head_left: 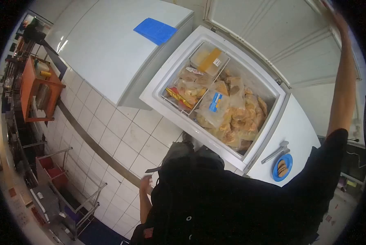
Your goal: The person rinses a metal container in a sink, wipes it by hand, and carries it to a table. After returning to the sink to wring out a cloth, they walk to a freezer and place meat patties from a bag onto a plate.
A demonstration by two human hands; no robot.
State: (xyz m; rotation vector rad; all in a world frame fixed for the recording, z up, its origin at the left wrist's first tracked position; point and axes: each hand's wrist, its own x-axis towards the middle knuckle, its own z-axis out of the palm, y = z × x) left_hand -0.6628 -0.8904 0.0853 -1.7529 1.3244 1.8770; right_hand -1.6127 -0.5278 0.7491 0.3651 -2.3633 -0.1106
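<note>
In front of me stands a white chest freezer [179, 122] with its lid [289, 41] raised. My right arm is stretched up, with my right hand [336, 18] at the lid's outer edge, closed on it; the fingers are partly cut off by the view's border. My left hand [145, 183] hangs low beside my body, over the tiled floor, small and partly hidden. A dark flat strip [153, 170] shows just above it; I cannot tell whether the hand holds it. Inside the freezer, clear bags of frozen yellowish food [242, 116] lie beside a wire basket [190, 113].
A lidded plastic box [205, 59] with brown tape sits in the basket. On the white surface at right are metal tongs [275, 152] and a blue plate [282, 167] with brown food. A blue sheet [155, 31] lies on the neighbouring white unit [105, 45]. An orange trolley [42, 87] stands at left.
</note>
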